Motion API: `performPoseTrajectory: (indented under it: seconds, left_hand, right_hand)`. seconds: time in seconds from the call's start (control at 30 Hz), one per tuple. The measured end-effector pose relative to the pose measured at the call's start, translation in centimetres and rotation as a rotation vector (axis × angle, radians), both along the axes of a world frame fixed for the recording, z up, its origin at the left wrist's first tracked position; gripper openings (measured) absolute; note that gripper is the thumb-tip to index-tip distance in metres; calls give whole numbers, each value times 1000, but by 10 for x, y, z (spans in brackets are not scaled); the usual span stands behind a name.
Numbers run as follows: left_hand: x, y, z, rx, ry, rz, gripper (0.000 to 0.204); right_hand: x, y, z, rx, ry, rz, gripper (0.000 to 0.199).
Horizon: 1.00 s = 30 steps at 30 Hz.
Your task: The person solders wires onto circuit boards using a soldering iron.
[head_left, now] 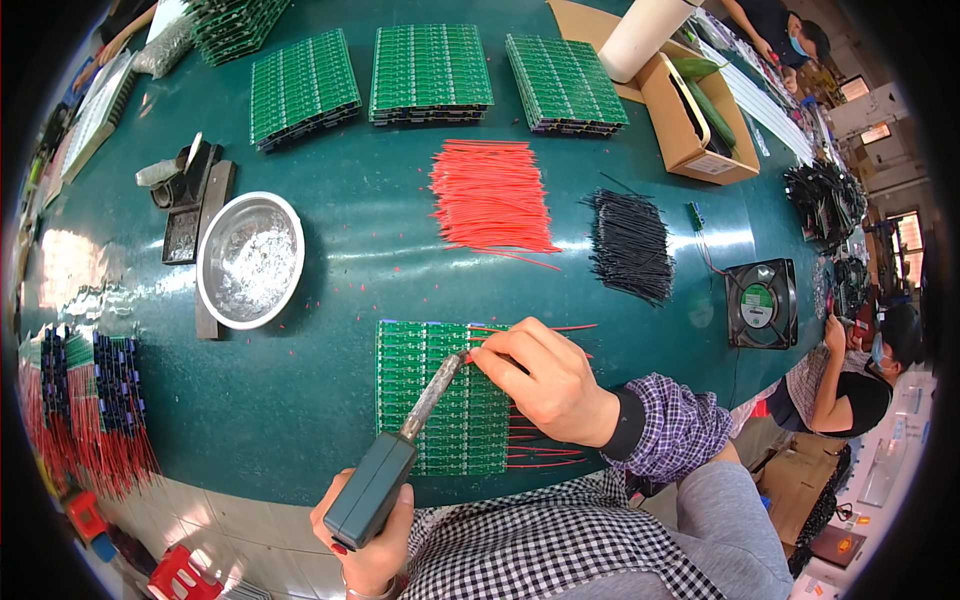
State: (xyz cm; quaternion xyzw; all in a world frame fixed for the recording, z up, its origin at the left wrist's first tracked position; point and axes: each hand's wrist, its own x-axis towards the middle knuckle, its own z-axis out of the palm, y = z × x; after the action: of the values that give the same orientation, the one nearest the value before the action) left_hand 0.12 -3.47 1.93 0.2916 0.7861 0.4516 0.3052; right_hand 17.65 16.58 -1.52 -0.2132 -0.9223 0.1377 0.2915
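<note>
My left hand (392, 545) is wrapped around the dark grey-green handle of a soldering iron (370, 495). Its metal tip reaches up to a green panel of small circuit boards (430, 450) lying flat at the table's front. Right beside the tip, my right hand (550, 385) pinches a red wire (469, 357) against the panel; most of that wire is hidden by the fingers. Several other red wires (545, 464) stick out from the panel's right edge, below my right hand.
Bundles of red wires (492, 195) and black wires (632, 245) lie beyond the panel. Stacks of green panels (430, 70) line the back. A white-rimmed bowl (250, 262) stands left, a fan (760, 303) and a cardboard box (700, 130) right. Wired boards (100, 390) lie front left. Other people sit at right.
</note>
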Motion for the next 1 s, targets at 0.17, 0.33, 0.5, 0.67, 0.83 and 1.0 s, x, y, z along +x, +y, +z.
performPoseTrajectory:
  seconds: [0.17, 0.33, 0.5, 0.67, 0.83, 1.0]
  left_hand:
    - [0, -10, -7, 20, 27, -21, 33]
    - [-1, -22, -12, 10, -3, -20, 35]
    - [1, -22, -10, 50, -46, 13, 40]
    - [1, -24, -12, 67, -21, 19, 44]
    - [4, -20, -10, 80, -23, 31, 45]
    - [7, -8, -4, 129, 32, 56, 25]
  right_hand:
    - [0, 0, 1, -12, 5, 4, 28]
    - [0, -1, 0, -20, -2, 4, 28]
    - [1, -2, 0, -31, -19, -5, 27]
    - [1, -4, 6, 11, -3, -26, 27]
    - [4, -9, 7, 6, 44, -5, 29]
    - [4, -9, 0, -12, 52, 10, 29]
